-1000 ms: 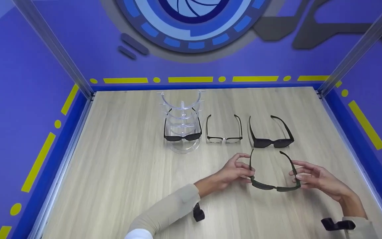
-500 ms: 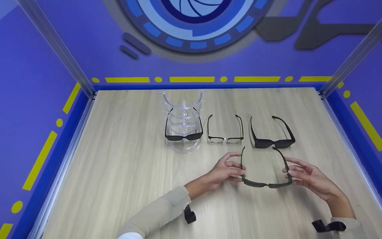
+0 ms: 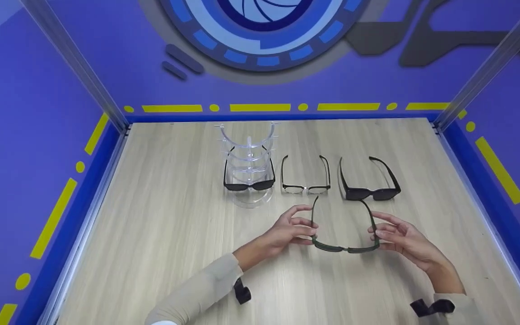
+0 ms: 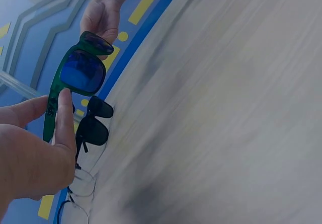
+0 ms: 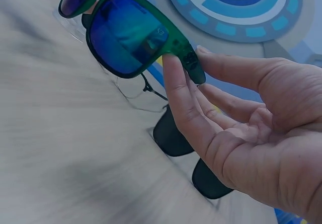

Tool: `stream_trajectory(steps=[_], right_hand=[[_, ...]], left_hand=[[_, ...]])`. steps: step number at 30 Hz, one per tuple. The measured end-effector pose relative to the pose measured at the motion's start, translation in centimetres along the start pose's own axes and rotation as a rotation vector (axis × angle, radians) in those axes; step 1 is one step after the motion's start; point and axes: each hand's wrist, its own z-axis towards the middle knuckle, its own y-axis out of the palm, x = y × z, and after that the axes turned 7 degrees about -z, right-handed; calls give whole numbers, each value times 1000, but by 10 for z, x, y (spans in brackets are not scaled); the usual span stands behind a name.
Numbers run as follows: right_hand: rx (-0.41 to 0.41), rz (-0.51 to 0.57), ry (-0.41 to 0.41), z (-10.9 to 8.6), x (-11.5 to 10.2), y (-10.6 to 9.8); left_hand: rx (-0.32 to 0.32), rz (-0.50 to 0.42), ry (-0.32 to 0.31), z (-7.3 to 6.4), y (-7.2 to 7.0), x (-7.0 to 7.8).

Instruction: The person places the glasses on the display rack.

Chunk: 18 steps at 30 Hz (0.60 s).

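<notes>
A pair of green-framed sunglasses [image 3: 329, 248] with blue mirrored lenses is held between both hands, its temples spread and pointing away from me. My left hand [image 3: 287, 231] pinches the left temple close to the hinge. On the other side, my right hand [image 3: 404, 237] pinches the right temple near its hinge, thumb and fingers on either face. The right wrist view shows the lens [image 5: 128, 35] and the fingers at the frame's corner. The sunglasses hang above the wooden table, in front of a row of other eyewear.
A clear plastic eyewear stand [image 3: 249, 158] with several tiers stands at the back; black sunglasses [image 3: 262, 185] sit on its lower part. To its right lie clear-lens glasses [image 3: 318, 190] and larger black sunglasses [image 3: 385, 194], temples open. Blue panels [image 3: 260, 97] border the wooden table [image 3: 160, 203].
Both hands have carried the green sunglasses left and slightly away from me, to in front of the clear-lens glasses. The grip looks the same; the stand and other glasses stay put.
</notes>
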Motion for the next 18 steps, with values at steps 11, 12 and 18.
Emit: stream_trajectory(steps=[11, 12, 18], right_hand=[[-25, 39, 26, 20, 9, 17], [-24, 34, 33, 22, 10, 18], [-26, 4, 47, 32, 11, 25]], left_hand=[[15, 16, -13, -13, -25, -1], [19, 20, -13, -14, -27, -1], [28, 26, -1, -19, -38, 2]])
